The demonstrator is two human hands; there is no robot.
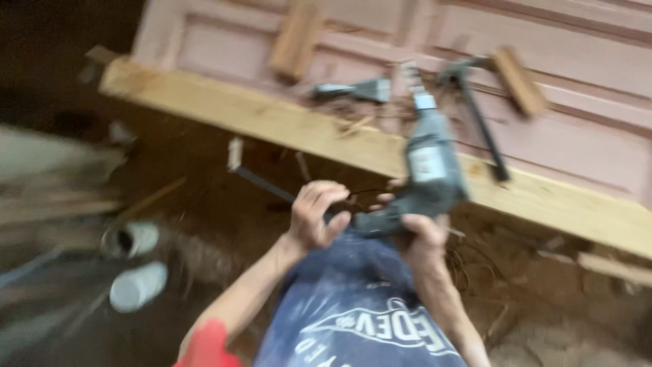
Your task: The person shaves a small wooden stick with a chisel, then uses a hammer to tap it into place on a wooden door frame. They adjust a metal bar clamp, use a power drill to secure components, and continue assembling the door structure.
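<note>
My right hand (422,234) grips the handle of a grey power drill (429,163), whose bit points up toward a pink panelled door (584,75) lying flat. My left hand (316,214) is closed near the rear of the drill handle, around what looks like its dark cord, though blur hides the exact hold. Both hands hover over my knee in blue printed fabric (353,312). The whole picture is motion-blurred.
A pale wooden beam (272,119) runs along the door's near edge. On the door lie a wooden block (295,41), a grey tool (353,90), a hammer-like tool (485,129) and wood chips. Two white cylinders (136,265) rest on the dirt floor at left.
</note>
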